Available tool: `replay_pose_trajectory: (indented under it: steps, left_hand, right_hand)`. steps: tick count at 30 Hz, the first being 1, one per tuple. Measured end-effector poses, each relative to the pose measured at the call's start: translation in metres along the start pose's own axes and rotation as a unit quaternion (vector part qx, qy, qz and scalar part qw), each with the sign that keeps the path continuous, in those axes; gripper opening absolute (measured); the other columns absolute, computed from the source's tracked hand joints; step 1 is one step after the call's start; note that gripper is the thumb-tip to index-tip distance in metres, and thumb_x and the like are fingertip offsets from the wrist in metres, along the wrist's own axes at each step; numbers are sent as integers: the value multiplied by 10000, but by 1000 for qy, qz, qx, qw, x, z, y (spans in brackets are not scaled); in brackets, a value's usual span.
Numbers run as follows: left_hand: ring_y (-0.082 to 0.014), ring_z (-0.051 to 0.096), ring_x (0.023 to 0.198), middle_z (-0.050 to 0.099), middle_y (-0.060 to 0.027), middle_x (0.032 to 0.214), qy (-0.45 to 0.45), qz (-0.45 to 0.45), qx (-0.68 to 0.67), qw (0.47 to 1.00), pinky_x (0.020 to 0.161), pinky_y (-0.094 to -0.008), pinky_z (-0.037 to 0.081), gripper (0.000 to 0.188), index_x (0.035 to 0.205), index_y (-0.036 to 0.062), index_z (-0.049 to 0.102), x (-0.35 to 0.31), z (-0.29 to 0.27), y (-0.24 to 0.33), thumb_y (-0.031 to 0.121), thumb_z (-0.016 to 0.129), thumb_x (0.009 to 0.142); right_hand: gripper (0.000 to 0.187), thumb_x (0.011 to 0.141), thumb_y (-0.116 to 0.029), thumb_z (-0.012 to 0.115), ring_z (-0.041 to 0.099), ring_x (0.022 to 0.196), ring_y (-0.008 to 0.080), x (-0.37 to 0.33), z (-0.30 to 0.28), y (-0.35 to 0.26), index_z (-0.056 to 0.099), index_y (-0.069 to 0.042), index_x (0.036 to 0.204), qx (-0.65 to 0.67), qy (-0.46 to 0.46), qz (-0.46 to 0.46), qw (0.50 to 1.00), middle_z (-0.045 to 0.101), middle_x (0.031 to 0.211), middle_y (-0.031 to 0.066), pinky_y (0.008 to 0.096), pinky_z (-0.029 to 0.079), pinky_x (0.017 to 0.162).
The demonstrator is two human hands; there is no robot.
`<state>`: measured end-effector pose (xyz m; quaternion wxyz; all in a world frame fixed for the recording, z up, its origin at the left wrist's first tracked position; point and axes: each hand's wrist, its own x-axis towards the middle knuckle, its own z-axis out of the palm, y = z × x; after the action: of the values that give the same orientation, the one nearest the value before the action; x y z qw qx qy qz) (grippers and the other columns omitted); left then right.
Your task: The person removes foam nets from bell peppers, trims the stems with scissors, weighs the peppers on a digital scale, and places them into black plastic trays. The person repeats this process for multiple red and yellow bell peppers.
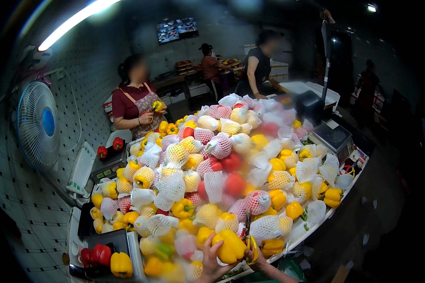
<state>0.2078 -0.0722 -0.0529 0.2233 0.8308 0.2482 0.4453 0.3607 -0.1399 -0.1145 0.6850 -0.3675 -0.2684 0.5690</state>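
At the near edge of a big heap of peppers, my left hand (211,265) is closed around a large yellow bell pepper (230,247). Yellow-handled scissors (253,250) are gripped in my right hand (259,264), close beside that pepper, with the dark blades pointing up and away from me. My right fingers are partly hidden behind the handles. Beyond both hands lie red and yellow peppers, many in white foam net sleeves (264,227). A blurred patch hides part of the heap's middle.
A scale (113,239) at the near left bears red and yellow peppers. Another scale (333,136) stands at the right. A fan (40,125) is by the left wall. Across the heap, an aproned person (136,101) holds a yellow pepper; another person (257,70) stands farther right.
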Motion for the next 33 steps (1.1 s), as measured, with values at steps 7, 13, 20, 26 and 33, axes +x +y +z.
replay_pose_trajectory:
  steps: [7,13,20,26,33]
  left_hand:
    - [-281,392,1267,349,-183,1377,-4,-247,-356,901,1043,-400,352,890,1410,54,253,-11,-6,-15,231,790,722]
    - [-258,457,1209,432,-155,1314,-60,-373,-392,839,1028,-381,360,790,1398,31,265,-15,-16,-23,233,723,787]
    - [-232,488,1179,477,-119,1288,-48,-421,-464,778,1007,-376,388,757,1366,55,320,-43,-24,-52,281,741,780]
    - [-281,503,1188,489,-125,1306,33,-473,-601,643,961,-450,453,758,1351,82,373,-59,-32,-40,429,721,774]
    - [-342,442,1255,435,-120,1379,16,-417,-699,581,1000,-616,360,902,1413,171,319,-54,-70,-44,591,704,714]
  right_hand:
    - [750,742,-210,785,532,1095,180,-2,10,5,343,-38,1322,16,-52,22,998,519,1180,78,300,449,919]
    - [674,752,-163,768,532,1099,171,2,17,-5,392,-20,1293,-111,-74,-27,991,521,1201,89,301,447,923]
    - [453,848,-130,677,576,1004,136,6,39,-21,468,-10,1232,-119,-28,-18,992,585,1134,80,264,466,875]
    - [310,870,-81,658,606,853,89,17,50,-15,530,5,1139,-143,-7,-41,989,629,1015,62,219,494,751]
    - [247,758,-74,746,557,601,85,32,50,-32,556,-41,912,-408,104,-148,895,561,716,6,255,441,531]
